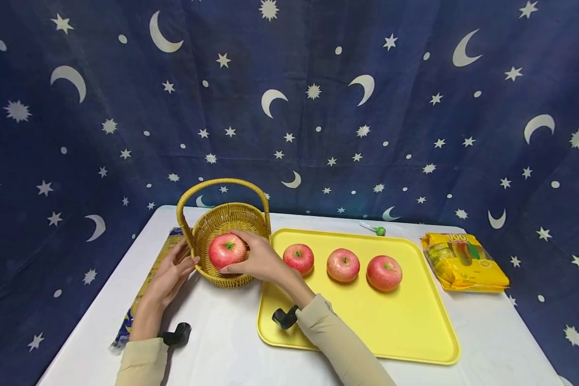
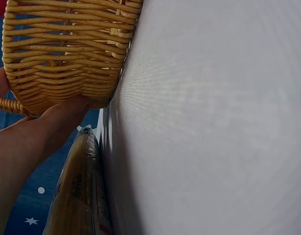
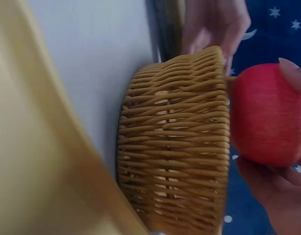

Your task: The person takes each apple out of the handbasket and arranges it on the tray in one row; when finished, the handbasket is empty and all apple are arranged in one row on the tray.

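Note:
A red apple is gripped between the thumb and fingers of my right hand. In the right wrist view the apple hangs just above the rim of the woven wicker basket. The basket stands upright, its arched handle raised. My left hand holds the basket's left side, with the thumb by the rim and the fingers against the outer wall. In the left wrist view that hand touches the lower weave. Much of the basket's floor is hidden behind the apple.
A yellow tray lies right of the basket, bearing three apples in a row. Behind it is a green lollipop. A yellow snack bag rests at the far right. Left of the basket lies a long pasta packet.

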Tool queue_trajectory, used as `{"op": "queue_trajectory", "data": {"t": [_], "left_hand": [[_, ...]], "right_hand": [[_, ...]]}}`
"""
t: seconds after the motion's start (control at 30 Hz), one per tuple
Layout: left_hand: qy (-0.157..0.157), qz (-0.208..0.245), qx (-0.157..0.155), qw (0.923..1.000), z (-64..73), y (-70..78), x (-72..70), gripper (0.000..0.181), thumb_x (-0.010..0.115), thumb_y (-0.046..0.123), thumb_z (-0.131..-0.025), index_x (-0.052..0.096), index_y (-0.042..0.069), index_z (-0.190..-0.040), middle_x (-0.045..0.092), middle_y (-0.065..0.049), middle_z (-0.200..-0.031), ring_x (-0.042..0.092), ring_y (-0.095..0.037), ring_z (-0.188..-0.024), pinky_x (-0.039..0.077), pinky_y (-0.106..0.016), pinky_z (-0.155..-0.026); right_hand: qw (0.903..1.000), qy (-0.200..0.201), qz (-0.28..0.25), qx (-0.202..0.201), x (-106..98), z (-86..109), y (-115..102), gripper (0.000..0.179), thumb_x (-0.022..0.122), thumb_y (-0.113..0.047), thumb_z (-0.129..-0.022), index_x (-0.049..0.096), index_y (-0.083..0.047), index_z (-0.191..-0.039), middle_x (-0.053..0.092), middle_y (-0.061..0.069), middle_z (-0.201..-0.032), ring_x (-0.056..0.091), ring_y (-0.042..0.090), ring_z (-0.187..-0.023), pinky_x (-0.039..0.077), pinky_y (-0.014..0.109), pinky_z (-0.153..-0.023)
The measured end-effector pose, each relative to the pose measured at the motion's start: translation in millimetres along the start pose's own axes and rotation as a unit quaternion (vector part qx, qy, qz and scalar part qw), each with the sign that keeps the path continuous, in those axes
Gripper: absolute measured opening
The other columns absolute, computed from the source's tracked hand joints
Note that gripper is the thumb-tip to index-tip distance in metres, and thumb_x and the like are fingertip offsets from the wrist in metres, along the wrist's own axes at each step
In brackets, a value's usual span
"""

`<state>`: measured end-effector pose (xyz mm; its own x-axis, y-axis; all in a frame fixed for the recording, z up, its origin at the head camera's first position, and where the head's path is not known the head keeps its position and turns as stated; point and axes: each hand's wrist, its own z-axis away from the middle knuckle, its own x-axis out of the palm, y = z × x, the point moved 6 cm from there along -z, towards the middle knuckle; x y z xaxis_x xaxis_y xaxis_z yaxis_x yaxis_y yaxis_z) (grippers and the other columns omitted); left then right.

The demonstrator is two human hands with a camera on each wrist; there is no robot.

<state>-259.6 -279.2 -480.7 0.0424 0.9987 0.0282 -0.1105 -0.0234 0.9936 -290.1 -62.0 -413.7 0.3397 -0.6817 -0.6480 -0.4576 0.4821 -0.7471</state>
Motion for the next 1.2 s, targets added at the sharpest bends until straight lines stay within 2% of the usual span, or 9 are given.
{"op": "queue_trajectory", "data": {"t": [0.23,0.4,0.6,0.83,1.0,1.2], "left_hand": [[-0.008,0.003,0.007,0.9999,0.9,-0.2,-1.9,0.082,0.052,0.006,-0.105,-0.002,0.009,-0.166,0.004,-0.019,-0.172,0.016,-0.041,-0.156,0.045,-0.010,-0.099],[-0.007,-0.004,0.000,1.0000,1.2,0.0,-2.2,0.082,0.052,0.006,-0.105,-0.003,0.010,-0.166,0.003,-0.018,-0.173,0.015,-0.039,-0.157,0.044,-0.007,-0.096],[-0.009,-0.002,-0.001,1.0000,0.6,-1.1,-0.4,0.083,0.053,0.006,-0.105,-0.004,0.010,-0.166,0.003,-0.018,-0.173,0.015,-0.039,-0.156,0.045,-0.006,-0.094],[-0.004,-0.001,-0.004,1.0000,1.2,-1.5,-1.1,0.084,0.054,0.007,-0.105,-0.004,0.010,-0.166,0.002,-0.018,-0.173,0.015,-0.039,-0.157,0.044,-0.007,-0.095],[-0.001,-0.006,-0.006,1.0000,0.7,-1.8,-1.1,0.084,0.054,0.008,-0.105,-0.003,0.010,-0.166,0.003,-0.018,-0.173,0.015,-0.038,-0.157,0.044,-0.007,-0.095],[-0.004,-0.004,-0.004,1.0000,-0.4,-0.8,-0.2,0.083,0.053,0.008,-0.105,-0.003,0.010,-0.166,0.002,-0.018,-0.173,0.014,-0.037,-0.157,0.043,-0.008,-0.099]], "right_hand": [[0.9987,0.029,-0.037,-0.016,-20,30.3,4,0.089,0.091,-0.036,-0.076,0.050,-0.019,-0.153,0.058,0.003,-0.149,0.058,0.021,-0.132,0.050,0.042,-0.109],[0.9971,0.049,-0.057,-0.015,-32,55.1,13,0.088,0.092,-0.034,-0.076,0.051,-0.019,-0.153,0.060,0.003,-0.145,0.061,0.018,-0.127,0.051,0.041,-0.108],[0.9943,0.078,-0.072,-0.005,-46,83.2,26,0.088,0.093,-0.034,-0.074,0.053,-0.019,-0.151,0.059,0.000,-0.146,0.057,0.017,-0.129,0.050,0.041,-0.110],[0.9917,0.113,-0.058,0.020,-70,109.5,36,0.088,0.093,-0.041,-0.073,0.054,-0.028,-0.150,0.060,-0.008,-0.145,0.058,0.016,-0.132,0.048,0.046,-0.112],[0.9896,0.131,-0.055,0.023,-91,125.3,41,0.088,0.094,-0.035,-0.073,0.054,-0.024,-0.150,0.059,-0.001,-0.148,0.060,0.022,-0.131,0.049,0.047,-0.109],[0.9841,0.148,-0.070,0.069,-117,141.2,56,0.088,0.093,-0.035,-0.075,0.052,-0.026,-0.152,0.059,0.003,-0.146,0.058,0.026,-0.131,0.051,0.049,-0.106]]}}
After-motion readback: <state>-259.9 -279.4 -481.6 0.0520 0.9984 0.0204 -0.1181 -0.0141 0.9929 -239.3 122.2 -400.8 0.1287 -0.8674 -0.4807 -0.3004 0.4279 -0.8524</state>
